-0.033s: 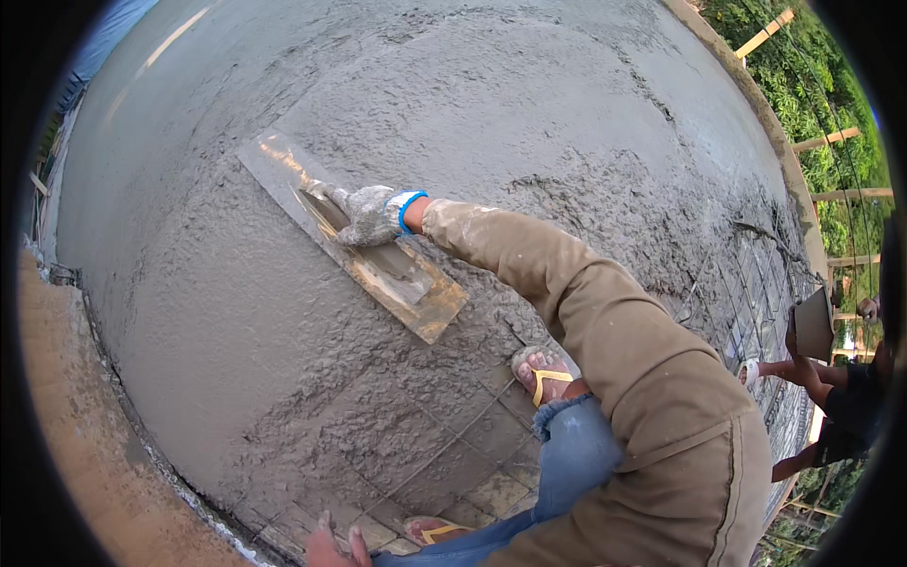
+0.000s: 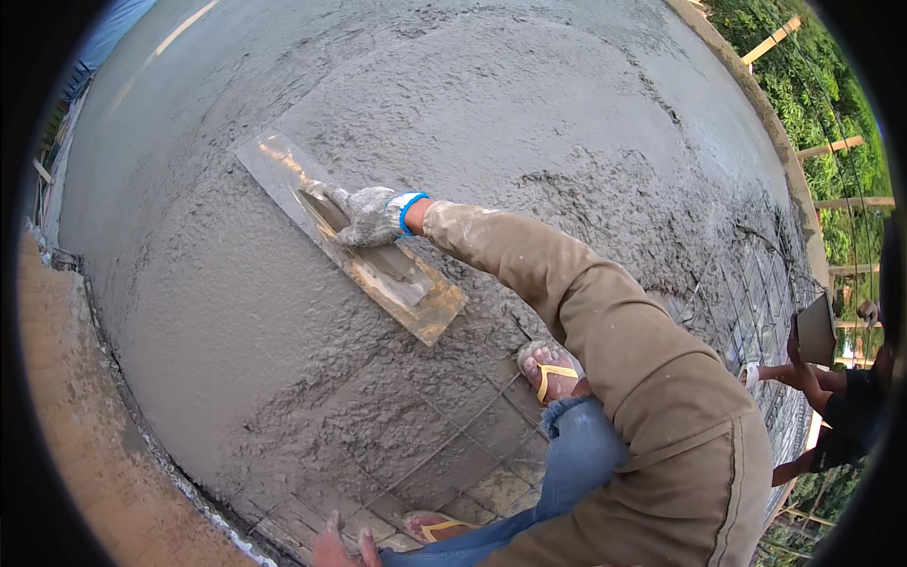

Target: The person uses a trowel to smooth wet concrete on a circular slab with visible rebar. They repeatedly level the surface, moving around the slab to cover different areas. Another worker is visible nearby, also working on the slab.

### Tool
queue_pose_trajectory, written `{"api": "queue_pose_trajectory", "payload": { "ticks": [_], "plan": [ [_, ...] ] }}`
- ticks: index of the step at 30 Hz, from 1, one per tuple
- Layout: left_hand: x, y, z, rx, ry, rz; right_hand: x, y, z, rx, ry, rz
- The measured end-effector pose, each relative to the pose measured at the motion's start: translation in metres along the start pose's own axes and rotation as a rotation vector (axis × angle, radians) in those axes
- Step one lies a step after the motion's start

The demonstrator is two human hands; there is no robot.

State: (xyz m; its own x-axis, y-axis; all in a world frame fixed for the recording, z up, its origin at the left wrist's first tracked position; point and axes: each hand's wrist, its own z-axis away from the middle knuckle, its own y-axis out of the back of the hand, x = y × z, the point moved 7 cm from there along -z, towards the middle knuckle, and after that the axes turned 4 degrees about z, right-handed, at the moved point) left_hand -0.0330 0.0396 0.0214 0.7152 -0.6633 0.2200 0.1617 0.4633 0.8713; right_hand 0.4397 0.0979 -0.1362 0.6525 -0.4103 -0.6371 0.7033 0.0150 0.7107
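My right hand [image 2: 368, 215], in a grey-coated knitted glove with a blue cuff, is closed round the handle of a long rectangular float [image 2: 397, 283]. The float lies flat on wet grey concrete [image 2: 236, 312], slanting from upper left to lower right. Dried cement and yellowish patches mark its face. At the lower edge, my bare left hand [image 2: 342, 545] shows only in part, its visible fingers apart and holding nothing I can see. Beside it is the blue denim leg [image 2: 581, 454]. My feet wear yellow-strapped flip-flops [image 2: 556, 370].
Bare steel reinforcing mesh [image 2: 463, 430] shows near my feet and at the right. A rough brown ledge [image 2: 85, 406] borders the left. Wooden formwork [image 2: 789, 161] edges the right side. At the far right another person holds a pan-like container [image 2: 815, 331].
The view has shifted slightly, so the edges and feet sit a little differently. My right hand keeps its grip on the float, which shows hardly any movement.
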Motion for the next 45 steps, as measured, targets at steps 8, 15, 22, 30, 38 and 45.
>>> {"api": "queue_pose_trajectory", "payload": {
  "ticks": [8,15,22,30,38,45],
  "plan": [
    [-0.033,-0.013,0.069,0.315,0.149,0.514,-0.181,-0.149,-0.019,-0.151,0.277,0.289],
    [-0.052,-0.01,0.112,0.38,-0.086,0.466,-0.179,-0.153,0.001,0.155,0.237,0.467],
    [-0.047,-0.015,0.11,0.346,-0.166,0.371,-0.113,-0.112,0.014,0.279,0.119,0.559],
    [-0.037,-0.02,0.069,0.219,0.093,0.361,-0.048,-0.022,0.081,0.194,0.135,0.596],
    [0.01,-0.023,-0.019,0.099,0.138,0.192,0.174,0.114,0.213,0.528,-0.641,0.266],
    [0.046,-0.051,-0.092,-0.102,0.337,-0.005,0.38,0.239,0.235,0.67,-0.842,0.117]
  ]
}}
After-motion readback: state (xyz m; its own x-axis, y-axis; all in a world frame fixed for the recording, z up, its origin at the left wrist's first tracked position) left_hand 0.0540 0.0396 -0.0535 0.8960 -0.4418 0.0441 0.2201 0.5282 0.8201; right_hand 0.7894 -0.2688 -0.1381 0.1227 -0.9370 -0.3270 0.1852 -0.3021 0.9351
